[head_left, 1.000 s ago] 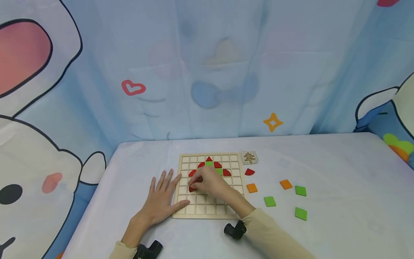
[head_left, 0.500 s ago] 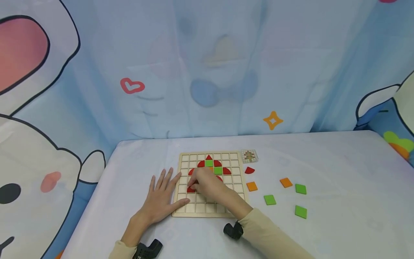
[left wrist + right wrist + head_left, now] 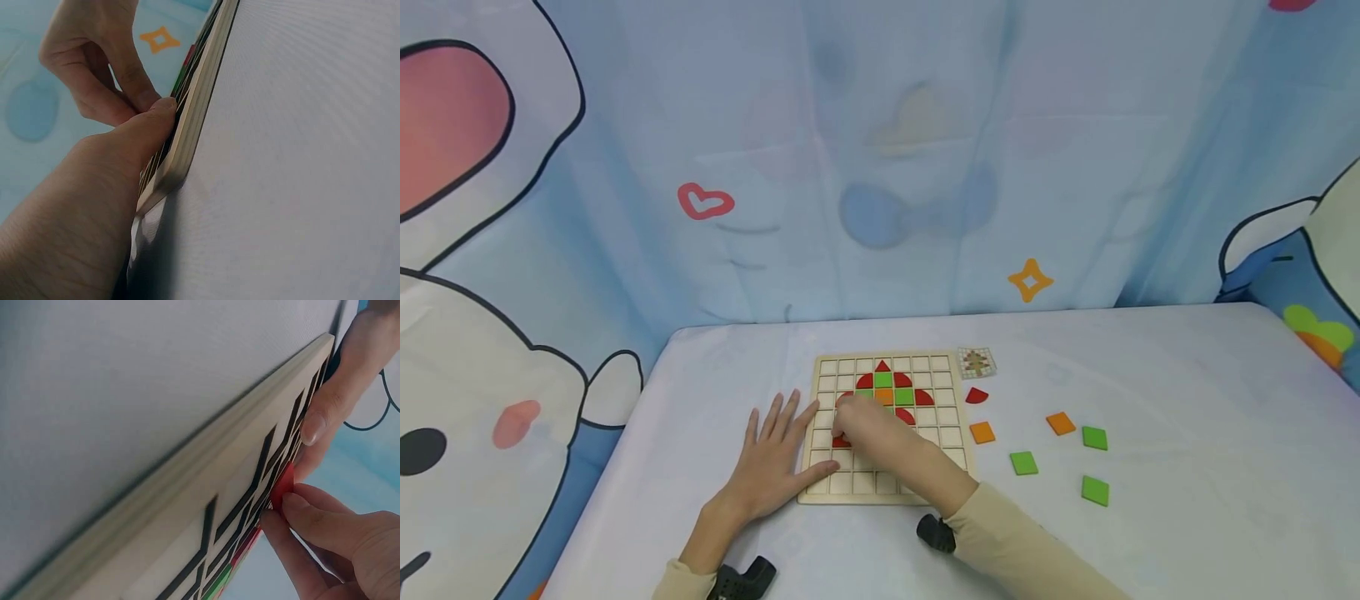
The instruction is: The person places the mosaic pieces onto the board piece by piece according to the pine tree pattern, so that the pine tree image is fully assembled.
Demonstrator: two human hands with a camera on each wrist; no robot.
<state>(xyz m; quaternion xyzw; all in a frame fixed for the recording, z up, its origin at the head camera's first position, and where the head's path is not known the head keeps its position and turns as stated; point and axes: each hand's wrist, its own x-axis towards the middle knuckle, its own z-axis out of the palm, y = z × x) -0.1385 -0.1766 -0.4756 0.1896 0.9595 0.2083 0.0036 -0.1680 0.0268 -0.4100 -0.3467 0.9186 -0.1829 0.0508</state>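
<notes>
A square wooden grid board (image 3: 865,498) lies on the table, with red, green and orange tiles set in its upper cells. My left hand (image 3: 775,467) rests spread on the board's left edge, its thumb over the lower left cells. Over the left part of the board, my right hand (image 3: 880,429) pinches a red tile (image 3: 283,486) between thumb and fingers. That tile stands tilted against the grid in the right wrist view; its full shape is hidden. In the left wrist view the right fingertips (image 3: 147,100) appear just beyond the left thumb.
Right of the board lie a red rounded tile (image 3: 977,396), orange squares (image 3: 982,432) and several green squares (image 3: 1024,463). A small pattern card (image 3: 977,362) sits at the board's top right corner. A printed curtain (image 3: 880,167) hangs behind the table.
My right hand turns slightly over the same left cells, its knuckles now covering more of the fingertips and the red tile. The left hand stays in place.
</notes>
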